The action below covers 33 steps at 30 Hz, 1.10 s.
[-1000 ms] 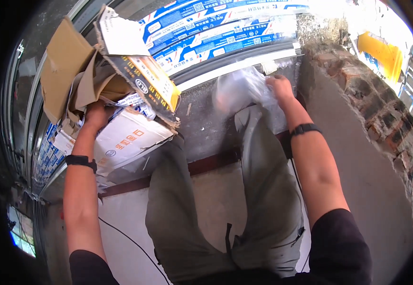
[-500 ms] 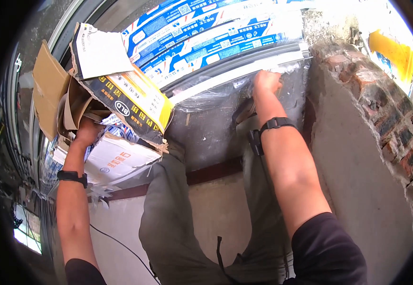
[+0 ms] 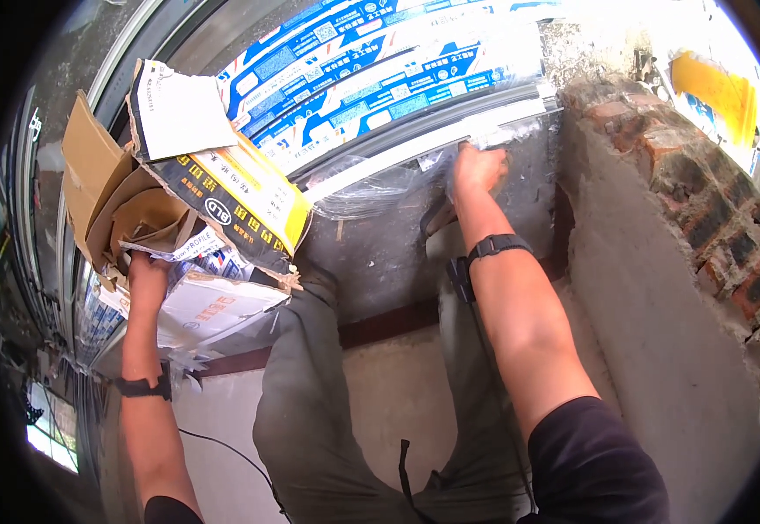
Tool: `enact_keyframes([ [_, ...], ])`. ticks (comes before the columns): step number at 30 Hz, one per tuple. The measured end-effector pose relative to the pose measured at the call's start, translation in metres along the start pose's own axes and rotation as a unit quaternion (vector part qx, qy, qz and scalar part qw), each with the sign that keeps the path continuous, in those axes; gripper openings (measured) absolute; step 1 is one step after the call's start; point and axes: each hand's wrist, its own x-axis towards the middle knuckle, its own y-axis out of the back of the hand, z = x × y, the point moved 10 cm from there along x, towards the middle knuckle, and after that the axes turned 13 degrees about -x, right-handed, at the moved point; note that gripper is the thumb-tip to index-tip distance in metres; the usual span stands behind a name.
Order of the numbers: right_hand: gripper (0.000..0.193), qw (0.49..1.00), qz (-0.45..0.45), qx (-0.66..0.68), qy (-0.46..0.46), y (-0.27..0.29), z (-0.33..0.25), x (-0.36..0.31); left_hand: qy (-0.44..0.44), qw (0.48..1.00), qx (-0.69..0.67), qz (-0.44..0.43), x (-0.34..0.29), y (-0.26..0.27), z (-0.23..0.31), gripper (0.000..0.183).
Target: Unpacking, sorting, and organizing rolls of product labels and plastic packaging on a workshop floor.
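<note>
My left hand (image 3: 146,271) reaches into the open cardboard box (image 3: 223,301) on the left. Its fingers are hidden under crumpled brown cardboard (image 3: 155,220) and a white printed flap (image 3: 193,247). White-and-blue printed film (image 3: 220,261) lies beside them inside the box. My right hand (image 3: 482,168) is closed near a white strip (image 3: 419,141) along the frame's near edge, its fingers curled. Whatever it may hold is too small or hidden to make out. Clear crinkled plastic (image 3: 362,190) hangs from the strip, left of this hand.
Metal frame pieces wrapped in blue-and-white film (image 3: 371,79) run along the far side. A broken brick wall edge (image 3: 686,183) rises on the right, with a yellow object (image 3: 714,92) beyond. My trousered legs (image 3: 310,393) are below, and a thin black cable (image 3: 231,450) trails at left.
My left hand has drawn back toward me, and the cardboard inside the box shows more. My right hand has shifted slightly left and nearer; the whole view has moved a little.
</note>
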Motion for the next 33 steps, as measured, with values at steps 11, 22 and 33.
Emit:
enact_keyframes([
  [11,0.065,0.992,0.013,0.122,0.014,-0.029,-0.002,0.010,-0.014,0.980,-0.141,0.138,-0.039,0.040,0.006,0.059],
  [22,0.030,0.925,-0.053,0.371,-0.066,-0.055,0.021,0.042,-0.054,0.968,-0.093,0.226,-0.006,0.009,0.000,0.053],
  [33,0.037,0.907,-0.134,0.388,-0.096,-0.054,0.005,0.022,-0.043,0.959,-0.172,0.219,-0.012,0.005,0.016,0.053],
])
